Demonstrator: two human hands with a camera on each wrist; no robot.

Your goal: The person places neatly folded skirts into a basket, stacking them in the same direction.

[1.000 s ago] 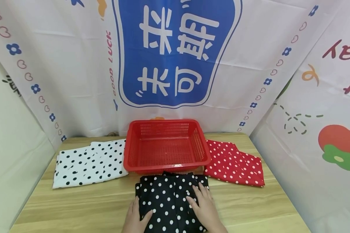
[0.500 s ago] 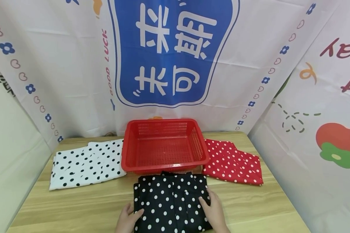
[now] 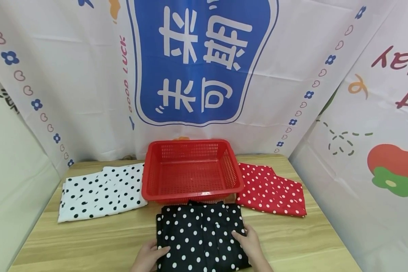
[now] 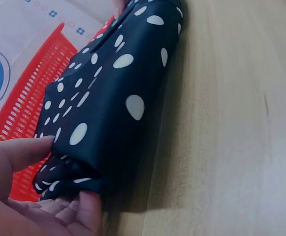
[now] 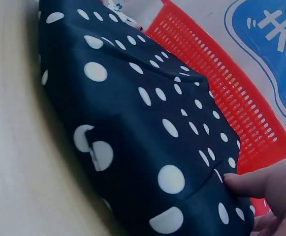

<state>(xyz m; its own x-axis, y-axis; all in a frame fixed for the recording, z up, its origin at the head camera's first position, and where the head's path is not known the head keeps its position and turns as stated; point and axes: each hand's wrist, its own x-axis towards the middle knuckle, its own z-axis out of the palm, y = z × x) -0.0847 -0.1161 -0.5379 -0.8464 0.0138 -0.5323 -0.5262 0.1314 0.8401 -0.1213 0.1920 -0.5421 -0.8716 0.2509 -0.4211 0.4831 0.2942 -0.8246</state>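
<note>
One left hand (image 3: 147, 255) and one right hand (image 3: 251, 241) are pinching the black cloth (image 3: 198, 238) between them, apparently securing its sides; the next move is likely calling for a level lift.

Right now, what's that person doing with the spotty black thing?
A person is holding the folded black cloth at its two sides, with the left hand on one edge and the right hand on the other. Just beyond it is a red basket. A white cloth with black dots lies left of the basket, and a red cloth with white dots lies right of it.
</note>
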